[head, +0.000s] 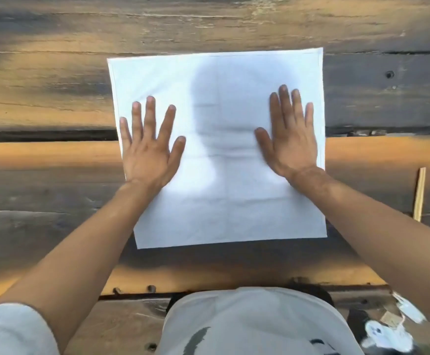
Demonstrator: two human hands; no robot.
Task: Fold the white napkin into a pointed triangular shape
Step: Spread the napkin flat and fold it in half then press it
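Observation:
The white napkin [219, 80] lies flat and unfolded as a full square on the wooden table [42, 80]. Faint old crease lines cross it. My left hand [149, 149] rests palm down on the napkin's left side, fingers spread. On the right side my right hand [289, 139] lies flat too, its fingers closer together. Neither hand grips the cloth. A head-shaped shadow falls across the napkin's middle.
The table is made of rough wooden planks with a dark gap between two of them. A thin wooden stick [419, 194] lies to the right of the napkin. The table's near edge [234, 290] runs just above my torso.

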